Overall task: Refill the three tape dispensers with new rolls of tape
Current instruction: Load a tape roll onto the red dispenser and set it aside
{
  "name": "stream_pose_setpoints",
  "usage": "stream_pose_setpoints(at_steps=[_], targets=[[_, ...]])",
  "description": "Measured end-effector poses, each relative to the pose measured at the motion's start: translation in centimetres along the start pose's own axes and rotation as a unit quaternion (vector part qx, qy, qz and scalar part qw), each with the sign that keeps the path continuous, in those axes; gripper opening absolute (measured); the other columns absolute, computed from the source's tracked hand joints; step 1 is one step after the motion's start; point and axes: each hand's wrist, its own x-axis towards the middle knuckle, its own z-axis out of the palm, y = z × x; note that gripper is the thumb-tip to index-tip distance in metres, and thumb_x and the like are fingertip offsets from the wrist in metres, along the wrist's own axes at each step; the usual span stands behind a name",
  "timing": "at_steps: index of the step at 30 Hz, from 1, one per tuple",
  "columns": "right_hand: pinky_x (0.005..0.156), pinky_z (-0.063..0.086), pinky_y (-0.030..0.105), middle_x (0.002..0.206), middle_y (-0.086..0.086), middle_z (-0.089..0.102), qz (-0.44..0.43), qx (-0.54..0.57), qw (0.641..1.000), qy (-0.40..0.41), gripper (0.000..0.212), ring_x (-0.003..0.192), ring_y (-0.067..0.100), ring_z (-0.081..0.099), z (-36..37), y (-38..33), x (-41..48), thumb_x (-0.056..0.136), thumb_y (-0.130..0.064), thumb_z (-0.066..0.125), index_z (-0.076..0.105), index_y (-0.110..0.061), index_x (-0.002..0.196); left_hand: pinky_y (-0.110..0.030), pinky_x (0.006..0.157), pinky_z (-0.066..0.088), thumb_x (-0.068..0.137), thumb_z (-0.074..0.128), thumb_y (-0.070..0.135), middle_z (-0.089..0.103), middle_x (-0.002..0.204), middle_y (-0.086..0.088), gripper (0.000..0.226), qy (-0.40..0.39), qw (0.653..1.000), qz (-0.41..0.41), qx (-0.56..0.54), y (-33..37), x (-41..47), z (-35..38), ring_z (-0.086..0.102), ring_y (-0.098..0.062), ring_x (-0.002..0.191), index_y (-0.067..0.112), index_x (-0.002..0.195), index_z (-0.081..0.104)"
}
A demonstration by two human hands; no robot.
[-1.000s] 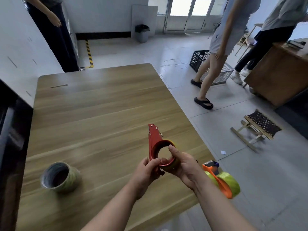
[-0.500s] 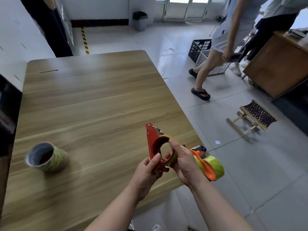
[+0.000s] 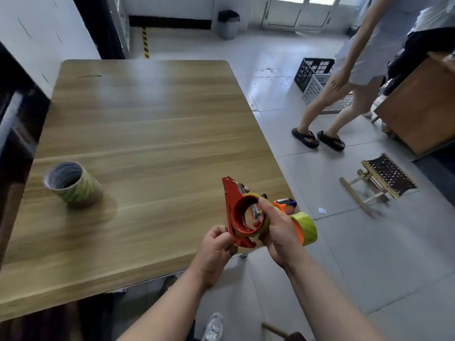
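Left grip: the left grip (image 3: 216,249) pinches the lower tail of the red dispenser (image 3: 230,205), fingers curled on it
Right grip: the right grip (image 3: 279,232) is wrapped round the yellow-green tape roll (image 3: 252,195) sitting on the red ring; thumb laid over the roll's top
Red dispenser: held upright in the air over the bench's near right corner, nose pointing up and away; clear of the bench (image 3: 147,124)
Orange dispenser: the orange dispenser (image 3: 282,206) lies at the bench's right edge by the near corner, just behind the right grip; it carries a loaded roll (image 3: 306,227); whether it rests fully on the bench I cannot tell
Spare rolls: a stack of rolls (image 3: 73,187) stands near the left edge, well apart from both grips
Floor: a bystander's legs (image 3: 317,107) beside two plastic crates (image 3: 314,77); a folding stool (image 3: 384,178) nearer; a bin (image 3: 228,24) by the far wall
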Motion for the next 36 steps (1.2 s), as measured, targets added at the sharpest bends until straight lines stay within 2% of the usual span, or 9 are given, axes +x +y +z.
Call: stream_pose_setpoints(at_steps=[5,9,12,16,19,25,28,33,36], targets=[[0.046,0.049,0.021,0.055,-0.004,0.058,-0.019,-0.005,1.000,-0.017,0.017,0.046,0.006,0.057,-1.0,0.4,0.1,0.094,-0.023,0.059,0.067,-0.008,0.096,-0.029,0.068,0.045,0.072,0.066,0.004,0.062,0.090,-0.025,0.017,0.072,0.995,0.025,0.067,-1.4,-0.5,0.3,0.060,-0.032,0.086,0.011,0.079,0.051],[0.054,0.052,0.025,0.070,-0.005,0.070,-0.051,-0.059,0.997,-0.014,0.013,0.058,0.006,0.065,-1.7,1.6,0.4,0.093,-0.023,0.062,0.071,-0.014,0.096,-0.030,0.065,0.047,0.083,0.059,-0.010,0.059,0.078,-0.013,0.027,0.141,0.988,0.033,0.063,-3.1,-0.5,0.6,0.055,-0.022,0.069,0.013,0.082,0.045],[0.068,0.056,0.036,0.084,0.007,0.072,-0.051,-0.089,0.995,0.014,0.016,0.074,0.020,0.068,-2.2,3.0,1.1,0.089,-0.029,0.066,0.071,-0.014,0.094,-0.033,0.069,0.049,0.082,0.064,-0.010,0.065,0.087,-0.011,0.035,0.168,0.985,0.011,0.032,-4.4,-0.5,0.6,0.059,-0.023,0.076,0.011,0.096,0.040],[0.072,0.056,0.035,0.080,0.000,0.072,-0.054,-0.135,0.989,0.023,0.027,0.076,0.017,0.068,-2.7,4.8,2.0,0.087,-0.034,0.068,0.067,-0.010,0.099,-0.034,0.074,0.053,0.079,0.069,-0.008,0.067,0.091,-0.016,0.030,0.198,0.979,-0.025,0.031,-6.2,0.0,0.0,0.063,-0.024,0.079,-0.001,0.105,0.054],[0.067,0.051,0.033,0.071,-0.003,0.065,-0.052,-0.182,0.982,0.021,0.030,0.069,0.015,0.062,-2.8,6.2,2.7,0.084,-0.040,0.070,0.061,-0.012,0.089,-0.033,0.069,0.053,0.080,0.067,-0.010,0.066,0.084,-0.015,0.022,0.227,0.972,-0.056,0.012,-7.1,0.7,-0.8,0.063,-0.023,0.072,-0.002,0.100,0.060],[0.056,0.047,0.020,0.075,-0.003,0.062,-0.071,-0.264,0.962,0.015,0.028,0.067,0.010,0.061,-2.5,7.5,4.4,0.087,-0.040,0.068,0.054,-0.016,0.085,-0.026,0.056,0.048,0.084,0.066,-0.002,0.066,0.074,-0.014,0.013,0.261,0.960,-0.090,-0.036,-8.9,2.3,-2.0,0.060,-0.021,0.061,0.004,0.095,0.065],[0.062,0.051,0.027,0.083,0.004,0.064,-0.078,-0.307,0.948,0.010,0.038,0.075,0.016,0.063,-2.6,8.2,5.1,0.084,-0.046,0.068,0.057,-0.010,0.093,-0.021,0.049,0.051,0.083,0.065,-0.004,0.064,0.068,-0.015,0.009,0.284,0.952,-0.099,-0.054,-9.7,3.1,-2.3,0.059,-0.019,0.054,0.002,0.090,0.066],[0.068,0.051,0.034,0.085,0.008,0.065,-0.082,-0.345,0.935,0.013,0.041,0.076,0.018,0.061,-3.1,9.1,5.8,0.083,-0.051,0.067,0.056,-0.012,0.091,-0.024,0.052,0.051,0.080,0.072,0.001,0.064,0.065,-0.013,0.008,0.307,0.943,-0.117,-0.061,-11.1,3.8,-2.8,0.061,-0.017,0.051,0.001,0.087,0.067],[0.067,0.051,0.034,0.083,0.007,0.062,-0.085,-0.352,0.932,0.016,0.041,0.074,0.016,0.059,-3.3,9.3,5.8,0.083,-0.049,0.067,0.055,-0.010,0.091,-0.026,0.057,0.053,0.078,0.073,0.002,0.066,0.070,-0.013,0.009,0.314,0.941,-0.119,-0.051,-11.4,4.2,-3.2,0.062,-0.019,0.058,0.002,0.085,0.067]])
